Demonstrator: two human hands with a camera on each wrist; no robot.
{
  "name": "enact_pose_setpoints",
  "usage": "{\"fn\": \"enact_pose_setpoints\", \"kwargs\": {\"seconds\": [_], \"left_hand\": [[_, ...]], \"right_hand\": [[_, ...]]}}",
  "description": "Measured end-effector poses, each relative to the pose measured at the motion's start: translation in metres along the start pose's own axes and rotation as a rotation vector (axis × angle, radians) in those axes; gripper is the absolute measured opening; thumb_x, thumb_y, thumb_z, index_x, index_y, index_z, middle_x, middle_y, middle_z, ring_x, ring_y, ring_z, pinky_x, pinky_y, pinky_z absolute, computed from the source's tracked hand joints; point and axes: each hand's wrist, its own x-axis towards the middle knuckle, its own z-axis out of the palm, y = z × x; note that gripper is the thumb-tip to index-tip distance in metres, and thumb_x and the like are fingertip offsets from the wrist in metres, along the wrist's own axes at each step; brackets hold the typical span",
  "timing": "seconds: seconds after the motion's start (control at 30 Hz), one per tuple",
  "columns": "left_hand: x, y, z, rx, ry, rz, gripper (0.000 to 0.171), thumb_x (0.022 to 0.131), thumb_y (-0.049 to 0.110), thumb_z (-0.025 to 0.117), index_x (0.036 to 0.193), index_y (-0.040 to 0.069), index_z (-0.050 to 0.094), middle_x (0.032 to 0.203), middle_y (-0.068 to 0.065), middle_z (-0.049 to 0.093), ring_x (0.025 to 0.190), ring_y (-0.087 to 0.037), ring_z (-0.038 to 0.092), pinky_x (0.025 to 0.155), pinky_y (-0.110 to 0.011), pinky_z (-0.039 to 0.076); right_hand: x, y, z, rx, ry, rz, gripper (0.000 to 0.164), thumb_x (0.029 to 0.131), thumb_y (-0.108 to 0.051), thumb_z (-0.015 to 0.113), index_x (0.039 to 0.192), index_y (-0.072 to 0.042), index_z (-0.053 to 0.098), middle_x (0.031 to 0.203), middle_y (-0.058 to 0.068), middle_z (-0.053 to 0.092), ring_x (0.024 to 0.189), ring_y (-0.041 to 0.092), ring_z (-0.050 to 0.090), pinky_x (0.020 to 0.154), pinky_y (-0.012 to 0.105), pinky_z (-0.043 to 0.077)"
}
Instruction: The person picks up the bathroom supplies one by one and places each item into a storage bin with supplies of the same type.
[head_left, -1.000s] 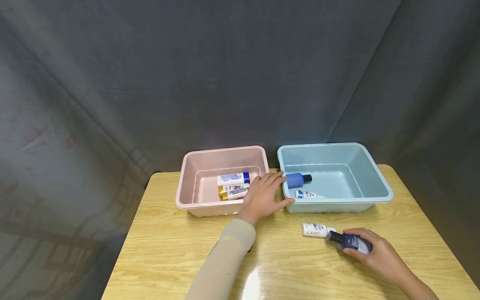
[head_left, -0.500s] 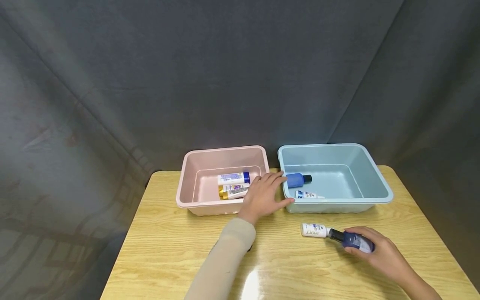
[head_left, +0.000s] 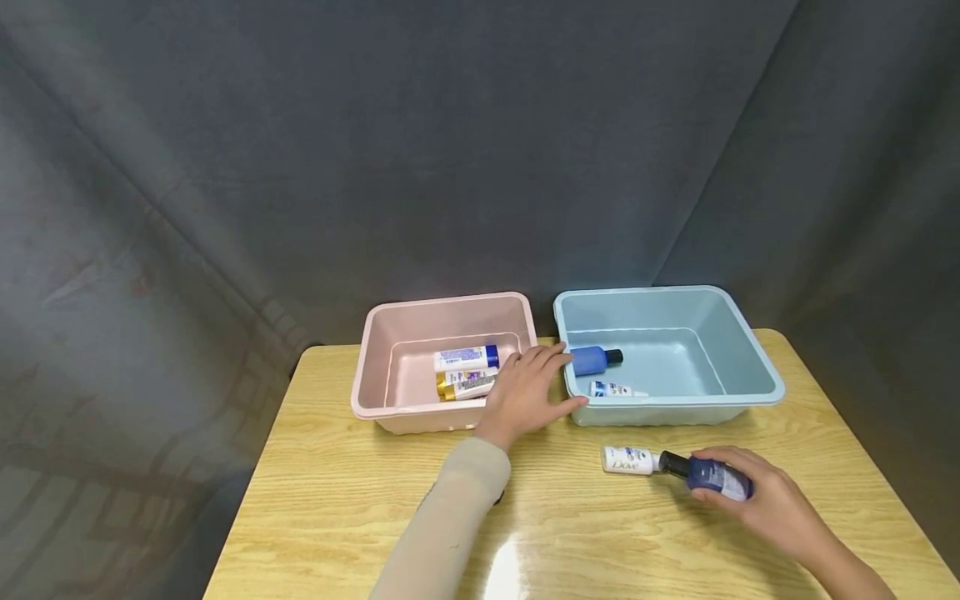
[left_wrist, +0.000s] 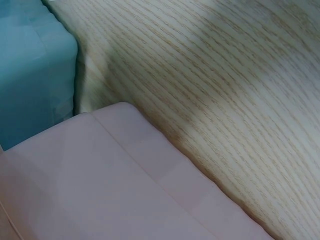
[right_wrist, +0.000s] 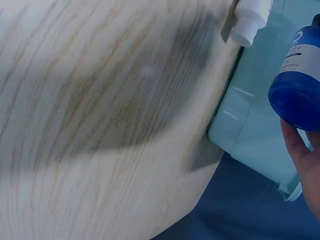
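Note:
My right hand [head_left: 765, 500] grips a dark blue bottle [head_left: 717, 479] with a black cap, tilted above the table. In the right wrist view the same blue bottle [right_wrist: 300, 80] shows its white label. Just left of its cap, a white Dove bottle [head_left: 628, 460] lies on the wood. My left hand [head_left: 525, 396] spreads its fingers by the left rim of the blue bin [head_left: 675, 402], with fingertips and thumb at that rim. Inside this bin lie another blue bottle [head_left: 588, 361] and a small white bottle [head_left: 611, 389]. The left hand itself hardly shows in the left wrist view.
Left of the blue bin stands a pink bin [head_left: 408, 410], holding a white tube [head_left: 461, 358] with a blue cap and a gold-capped white tube [head_left: 465, 384]. Both bins sit at the back of the wooden table [head_left: 322, 500]. A grey curtain [head_left: 450, 150] hangs behind.
My right hand has shifted slightly to the right with the blue bottle. The left hand and both bins look the same.

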Motion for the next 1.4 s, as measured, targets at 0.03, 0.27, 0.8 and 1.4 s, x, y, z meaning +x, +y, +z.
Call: {"fn": "enact_pose_setpoints", "kwargs": {"seconds": [0.03,0.27,0.8,1.4], "left_hand": [[0.000,0.000,0.000,-0.001,-0.001,-0.002,0.080,0.089,0.080,0.029,0.152,0.032,0.039,0.158,0.010,0.032,0.141,-0.014,0.035,0.113,-0.043,0.033],[0.000,0.000,0.000,-0.013,0.004,0.001,0.080,0.089,0.080,0.030,0.151,0.031,0.040,0.158,0.010,0.033,0.140,-0.016,0.036,0.112,-0.043,0.033],[0.000,0.001,0.000,-0.003,0.007,0.003,0.080,0.089,0.080,0.030,0.152,0.031,0.039,0.158,0.010,0.033,0.140,-0.017,0.037,0.113,-0.043,0.032],[-0.001,0.000,0.001,0.004,-0.002,-0.005,0.080,0.089,0.081,0.029,0.152,0.033,0.039,0.159,0.011,0.031,0.141,-0.013,0.034,0.114,-0.041,0.031]], "right_hand": [[0.000,-0.001,-0.001,0.000,0.007,-0.011,0.053,0.061,-0.017,0.094,0.109,-0.018,0.073,0.107,0.004,0.069,0.096,-0.010,0.051,0.075,0.004,0.038],[0.003,-0.005,-0.005,0.015,0.040,-0.062,0.055,0.059,-0.013,0.094,0.110,-0.018,0.073,0.107,-0.009,0.066,0.099,-0.014,0.049,0.078,0.003,0.037],[0.013,-0.011,-0.013,0.022,0.086,-0.141,0.061,0.053,-0.003,0.094,0.109,-0.017,0.074,0.108,-0.011,0.065,0.102,-0.015,0.047,0.083,0.002,0.036],[0.024,-0.025,-0.020,-0.041,0.048,-0.142,0.062,0.056,-0.009,0.095,0.112,-0.022,0.072,0.106,-0.004,0.066,0.096,-0.010,0.048,0.073,0.007,0.039]]}}
